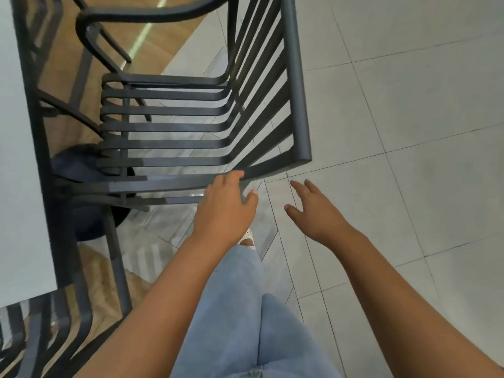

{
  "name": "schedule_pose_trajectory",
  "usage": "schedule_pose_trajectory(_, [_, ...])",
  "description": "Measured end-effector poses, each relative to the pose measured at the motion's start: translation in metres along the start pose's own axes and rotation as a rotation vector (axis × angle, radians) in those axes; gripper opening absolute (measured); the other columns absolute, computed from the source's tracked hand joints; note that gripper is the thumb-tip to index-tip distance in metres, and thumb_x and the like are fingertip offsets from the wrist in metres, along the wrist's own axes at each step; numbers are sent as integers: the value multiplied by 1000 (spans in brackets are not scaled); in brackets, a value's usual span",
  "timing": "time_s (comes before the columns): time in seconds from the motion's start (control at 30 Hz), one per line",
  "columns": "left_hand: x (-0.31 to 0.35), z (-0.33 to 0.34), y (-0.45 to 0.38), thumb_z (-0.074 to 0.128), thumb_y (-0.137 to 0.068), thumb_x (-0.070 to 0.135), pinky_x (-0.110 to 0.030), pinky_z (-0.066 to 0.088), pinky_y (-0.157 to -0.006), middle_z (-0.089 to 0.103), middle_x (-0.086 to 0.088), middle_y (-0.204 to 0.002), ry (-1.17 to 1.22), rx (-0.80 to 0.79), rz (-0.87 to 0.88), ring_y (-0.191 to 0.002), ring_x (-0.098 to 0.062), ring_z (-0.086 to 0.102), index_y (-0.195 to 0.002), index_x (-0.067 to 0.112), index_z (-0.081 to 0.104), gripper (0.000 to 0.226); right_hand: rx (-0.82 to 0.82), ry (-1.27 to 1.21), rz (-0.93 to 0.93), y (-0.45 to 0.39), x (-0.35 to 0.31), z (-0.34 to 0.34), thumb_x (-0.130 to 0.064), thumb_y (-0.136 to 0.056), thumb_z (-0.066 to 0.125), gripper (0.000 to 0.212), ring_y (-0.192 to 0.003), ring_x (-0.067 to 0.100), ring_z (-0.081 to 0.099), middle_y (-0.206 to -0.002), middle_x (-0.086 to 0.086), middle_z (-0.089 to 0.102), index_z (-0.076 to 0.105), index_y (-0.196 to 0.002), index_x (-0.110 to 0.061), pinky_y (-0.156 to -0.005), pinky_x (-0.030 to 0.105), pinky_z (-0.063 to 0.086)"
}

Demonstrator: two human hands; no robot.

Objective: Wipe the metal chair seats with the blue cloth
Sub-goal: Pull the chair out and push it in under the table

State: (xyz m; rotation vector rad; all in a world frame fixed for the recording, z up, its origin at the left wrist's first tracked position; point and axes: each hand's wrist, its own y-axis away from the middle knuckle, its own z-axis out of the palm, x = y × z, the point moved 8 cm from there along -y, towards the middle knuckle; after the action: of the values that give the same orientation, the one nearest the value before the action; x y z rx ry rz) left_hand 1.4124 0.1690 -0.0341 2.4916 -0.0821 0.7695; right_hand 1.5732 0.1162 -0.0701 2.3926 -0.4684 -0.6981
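Overhead, a person stands beside a dark metal slatted chair (174,126) pushed up to a pale table (19,159) at frame left. No brand, label or writing is legible anywhere in shot.

Left hand (225,205) rests on the chair's near corner where seat meets backrest (272,85), fingers bent over the frame edge w/ thumb out to the side; whether it truly grips the bar or only touches it is hard to tell. Right hand (313,211) hovers over the tiled floor (409,132) just beside the chair, fingers spread and relaxed, holding nothing.

Chair seat runs in horizontal slats toward the table; backrest slats rise toward the camera at right. A 2nd chair (131,15) w/ a curved arm sits beyond, cut off by the top edge; part of a 3rd (41,336) shows bottom left, mostly out of frame. A dark rounded object (81,165) lies below the seat, partly hidden by slats — can't identify it. Blue cloth isn't visible in this view. Light blue jeans (245,309) and one pale shoe (248,238) show below the arms; motion blur softens edges.
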Motion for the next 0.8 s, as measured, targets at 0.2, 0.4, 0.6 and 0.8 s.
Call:
schedule_pose_trajectory(0.2, [32, -10, -41, 43, -96, 37, -39, 39, -98, 44, -4, -138, 44, -51, -17, -123, -23, 43, -137, 21, 40, 44, -34, 18, -42, -44, -1, -45, -31, -96, 48, 59, -140, 29, 24, -156, 11, 18, 25, -148, -18, -111, 38, 28])
schedule_pose_trajectory(0.4, [74, -18, -78, 39, -94, 51, -26, 33, -90, 41, -1, -141, 224, -50, -65, -121, -16, 46, -137, 23, 41, 52, -5, -27, -118, -83, -13, -100, -28, -96, 50, 65, -139, 24, 28, -155, 7, 21, 17, -151, -20, -109, 35, 29])
schedule_pose_trajectory(0.6, [109, -17, -106, 44, -85, 63, -6, 33, -78, 32, 0, -146, 390, -12, -170, -129, -17, 39, -143, 25, 30, 71, 51, 8, -208, -123, -35, -161, -25, -92, 58, 86, -138, 28, 29, -159, 10, 0, -5, -151, -26, -105, 34, 32])
schedule_pose_trajectory(0.8, [127, -11, -127, 57, -75, 66, -46, 47, -94, 34, -5, -142, 390, 90, -311, -123, -27, 44, -145, 26, 22, 88, 142, 220, -385, -170, -62, -215, -19, -87, 63, 99, -138, 35, 28, -158, 13, -10, -13, -149, -28, -104, 41, 36])
